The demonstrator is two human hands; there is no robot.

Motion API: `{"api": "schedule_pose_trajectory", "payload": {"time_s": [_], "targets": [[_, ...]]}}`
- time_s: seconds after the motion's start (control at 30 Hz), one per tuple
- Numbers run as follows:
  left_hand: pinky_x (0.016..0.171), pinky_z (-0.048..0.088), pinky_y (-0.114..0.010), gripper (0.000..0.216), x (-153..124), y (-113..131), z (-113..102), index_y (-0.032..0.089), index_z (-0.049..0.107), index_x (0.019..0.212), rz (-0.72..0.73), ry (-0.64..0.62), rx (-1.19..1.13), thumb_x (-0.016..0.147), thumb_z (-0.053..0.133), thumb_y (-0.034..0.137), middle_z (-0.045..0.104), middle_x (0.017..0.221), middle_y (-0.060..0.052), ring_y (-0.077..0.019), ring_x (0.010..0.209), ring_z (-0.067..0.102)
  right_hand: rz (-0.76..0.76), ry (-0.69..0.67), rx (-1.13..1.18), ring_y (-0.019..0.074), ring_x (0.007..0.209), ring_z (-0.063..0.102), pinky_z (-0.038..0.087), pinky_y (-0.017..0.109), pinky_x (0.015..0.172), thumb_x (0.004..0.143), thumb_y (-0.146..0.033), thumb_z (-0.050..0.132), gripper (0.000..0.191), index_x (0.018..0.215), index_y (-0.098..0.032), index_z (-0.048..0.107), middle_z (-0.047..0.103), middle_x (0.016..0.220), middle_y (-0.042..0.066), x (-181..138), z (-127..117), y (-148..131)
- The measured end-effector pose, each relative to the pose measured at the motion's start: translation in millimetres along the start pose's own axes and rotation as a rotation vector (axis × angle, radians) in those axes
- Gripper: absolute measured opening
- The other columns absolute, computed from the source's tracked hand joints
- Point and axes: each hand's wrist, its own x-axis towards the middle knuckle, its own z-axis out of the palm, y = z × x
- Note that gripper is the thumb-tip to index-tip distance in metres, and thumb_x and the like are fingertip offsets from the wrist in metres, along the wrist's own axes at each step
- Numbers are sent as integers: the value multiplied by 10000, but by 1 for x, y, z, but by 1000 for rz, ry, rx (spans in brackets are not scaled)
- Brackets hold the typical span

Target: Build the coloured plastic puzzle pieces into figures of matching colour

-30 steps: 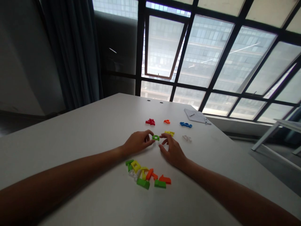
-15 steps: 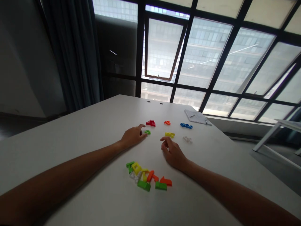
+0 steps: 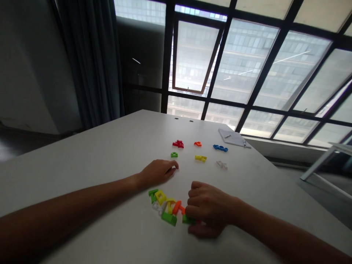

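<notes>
My left hand rests above the table just nearer than a small green block. Its fingers are curled in toward the thumb, and nothing shows in them. Over the right end of a loose pile, my right hand has its fingers bent down and its thumb below. An orange block shows partly between fingers and thumb. A green block lies beside the fingertips, partly covered. The pile also holds another green block, a yellow block, an orange block and a whitish block.
Farther off on the white table stand red blocks, an orange block, a blue row, yellow blocks and a whitish piece. Paper with pens lies near the right edge.
My right hand has come back from near the yellow blocks to the right end of the pile. My left hand has drawn back from the small green block, its fingers curling in.
</notes>
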Motion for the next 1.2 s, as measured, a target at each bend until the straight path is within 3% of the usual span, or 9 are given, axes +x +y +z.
{"api": "schedule_pose_trajectory", "payload": {"time_s": [0.3, 0.7, 0.87, 0.93, 1.03, 1.2], "targets": [[771, 481, -261, 291, -10, 7, 0, 273, 642, 1216, 37, 2, -117, 996, 458, 321, 726, 1029, -12, -160, 805, 668, -6, -43, -25, 163, 614, 454, 391, 334, 686, 835, -359, 584, 154, 817, -207, 569, 569, 707, 12, 1, 6, -1], [661, 419, -261, 266, -8, 13, 1, 287, 663, 1166, -46, 28, -65, 1014, 452, 344, 716, 822, 1, -174, 722, 658, 6, 7, 5, 174, 719, 486, 429, 340, 738, 822, -295, 594, 119, 898, -204, 601, 583, 882, 46, 2, 15, -5], [620, 400, -245, 235, -7, 11, 3, 291, 661, 1158, -40, -4, -111, 975, 531, 362, 704, 790, 27, -153, 677, 632, -4, 133, 86, 195, 771, 504, 456, 353, 738, 818, -281, 599, 155, 927, -172, 606, 580, 936, 88, 4, 18, -5], [636, 425, -237, 250, -7, 10, 3, 286, 646, 1180, -30, 2, -176, 959, 563, 366, 711, 849, 28, -138, 682, 626, 75, 244, 184, 200, 805, 526, 471, 340, 739, 843, -271, 607, 151, 952, -167, 603, 581, 939, 93, 3, 17, -1], [651, 456, -231, 316, -9, 10, -1, 280, 624, 1223, 1, -5, -261, 922, 625, 375, 711, 952, 16, -129, 700, 628, 319, 380, 311, 190, 831, 560, 484, 311, 728, 898, -240, 600, 111, 990, -180, 581, 600, 944, 80, 0, 20, 12], [631, 456, -230, 352, -10, 19, -6, 268, 645, 1182, 8, -8, -336, 883, 691, 449, 702, 952, 14, -130, 697, 625, 750, 458, 326, 141, 675, 568, 465, 266, 639, 902, -192, 635, 70, 961, -193, 597, 610, 811, 8, -4, 37, 31]]}}
